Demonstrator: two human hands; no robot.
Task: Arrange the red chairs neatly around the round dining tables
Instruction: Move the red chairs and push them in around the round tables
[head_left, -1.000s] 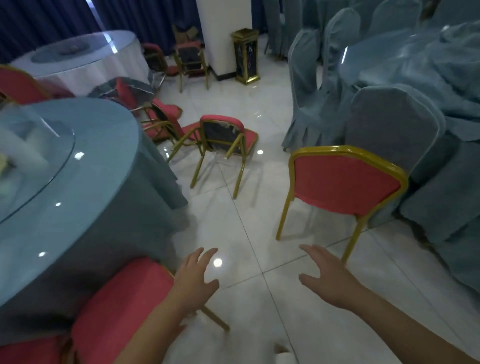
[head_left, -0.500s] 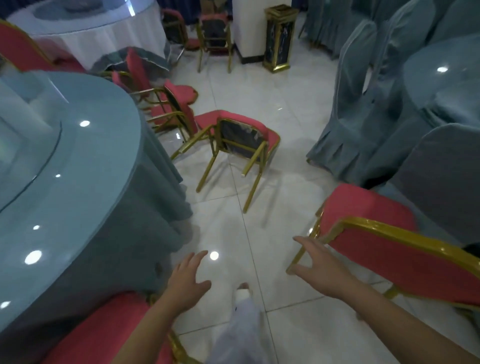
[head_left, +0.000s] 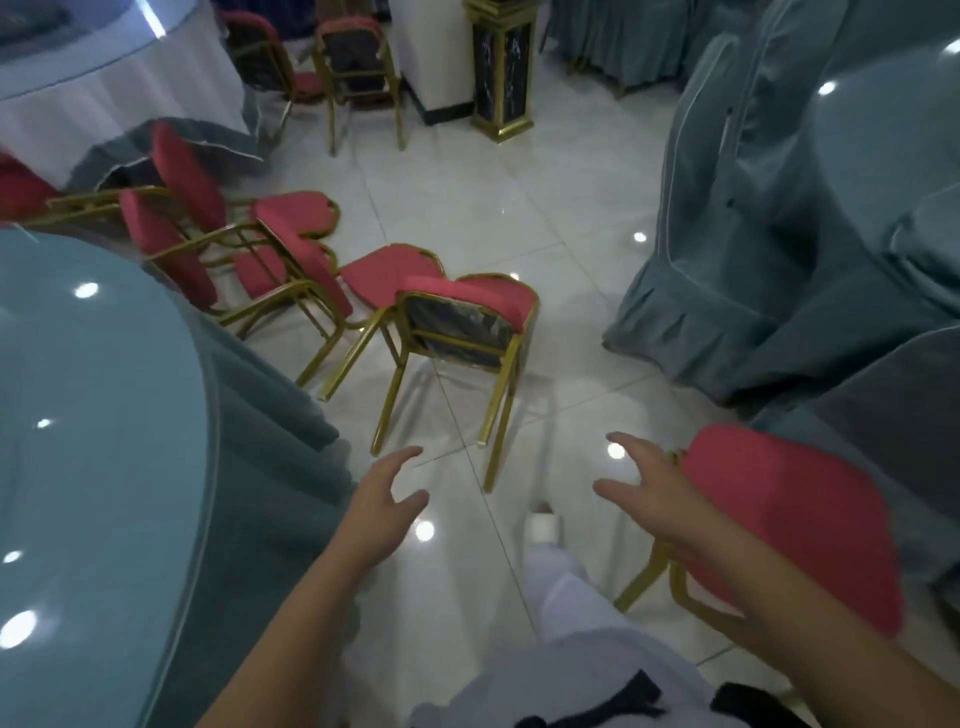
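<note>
- left hand (head_left: 387, 499) is held out over the floor tiles (head_left: 545, 208), fingers loosely spread and apart, holding nothing
- right hand (head_left: 654, 493) is also spread with nothing in its grasp. it lies just at the near edge of a red chair (head_left: 789, 519) at lower right, and whether it touches the pad i cannot tell
- that chair stands beside the grey-blue covered chairs (head_left: 727, 208), well apart from the round table (head_left: 104, 415) on the left
- ahead of both hands a tipped chair (head_left: 467, 322) is tilted with the dark underside of its seat facing the camera, gold legs down on the tiles
- behind it more red chairs (head_left: 291, 249) lean in a tangle against each other, close to the table's edge
- further back, two upright chairs (head_left: 358, 57) stand near a white-clothed table (head_left: 104, 93) and a gold-trimmed bin (head_left: 501, 67)
</note>
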